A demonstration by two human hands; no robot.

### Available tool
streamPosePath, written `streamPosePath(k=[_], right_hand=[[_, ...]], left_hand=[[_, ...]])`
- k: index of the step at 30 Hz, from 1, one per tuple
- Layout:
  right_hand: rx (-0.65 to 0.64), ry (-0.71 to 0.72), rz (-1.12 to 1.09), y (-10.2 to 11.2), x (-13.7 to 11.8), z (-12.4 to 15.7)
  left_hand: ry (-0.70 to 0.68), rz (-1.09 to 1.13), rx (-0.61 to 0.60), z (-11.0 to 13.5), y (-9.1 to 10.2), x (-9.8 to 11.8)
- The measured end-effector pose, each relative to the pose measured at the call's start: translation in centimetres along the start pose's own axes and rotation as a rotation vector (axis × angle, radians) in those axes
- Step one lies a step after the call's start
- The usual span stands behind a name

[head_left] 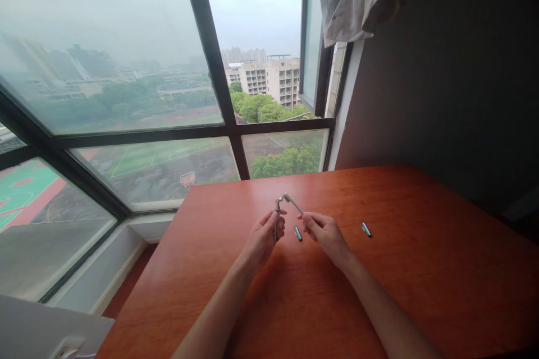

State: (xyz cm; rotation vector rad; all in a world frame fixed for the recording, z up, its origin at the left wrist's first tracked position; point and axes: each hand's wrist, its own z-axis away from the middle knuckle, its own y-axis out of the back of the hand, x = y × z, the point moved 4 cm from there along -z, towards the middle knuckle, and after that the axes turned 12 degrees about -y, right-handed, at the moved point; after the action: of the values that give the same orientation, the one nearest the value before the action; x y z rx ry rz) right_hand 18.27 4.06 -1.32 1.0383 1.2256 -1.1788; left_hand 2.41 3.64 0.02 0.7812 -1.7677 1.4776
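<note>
Silver metal handle (278, 205), above the table (189, 258), pinched in the left hand (264, 233); silver rod (294, 204), above the table, pinched in the right hand (322, 228); both gripped low, apparently keeping upper ends free; small teal strip (298, 233), mid-table; second strip (366, 229), table's right side

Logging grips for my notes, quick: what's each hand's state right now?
Left hand: closed, holding a small metal piece.
Right hand: closed, holding a slim metal rod.
</note>
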Motion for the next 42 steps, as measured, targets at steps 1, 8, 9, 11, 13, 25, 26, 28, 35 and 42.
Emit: streamPosePath(k=[1,8,9,11,13,25,26,28,35,42], right_hand=[[-0.009,-0.020,-0.022,-0.2,0.0,0.1],[-0.065,-0.101,-0.174,-1.3,0.0,0.6],[-0.073,-0.105,-0.195,-1.4,0.0,0.7],[-0.089,-0.109,-0.232,-1.4,-0.1,0.8],[-0.097,-0.115,-0.249,-1.4,0.0,0.8],[-0.076,-0.092,-0.185,-1.5,0.2,0.5],[-0.053,-0.080,-0.182,-1.4,0.2,0.5],[0.002,-0.061,-0.180,-1.1,0.1,0.4],[0.007,-0.074,-0.170,-1.4,0.0,0.6],[-0.037,-0.058,-0.136,-1.4,0.2,0.6]], left_hand=[[-0.011,0.002,0.012,0.0,0.0,0.0],[-0.063,-0.094,-0.015,0.0,0.2,-0.2],[-0.064,-0.112,-0.023,0.1,0.2,-0.3],[-0.063,-0.140,-0.042,0.1,0.2,-0.4],[-0.073,-0.155,-0.046,0.1,0.3,-0.4],[-0.031,-0.043,-0.007,0.0,-0.1,0.0],[-0.013,-0.022,-0.023,0.1,-0.3,0.0],[0.013,0.016,-0.061,0.3,-0.6,0.1],[0.037,0.064,-0.102,0.6,-1.0,0.1],[0.025,0.031,-0.047,0.3,-0.6,-0.2]])
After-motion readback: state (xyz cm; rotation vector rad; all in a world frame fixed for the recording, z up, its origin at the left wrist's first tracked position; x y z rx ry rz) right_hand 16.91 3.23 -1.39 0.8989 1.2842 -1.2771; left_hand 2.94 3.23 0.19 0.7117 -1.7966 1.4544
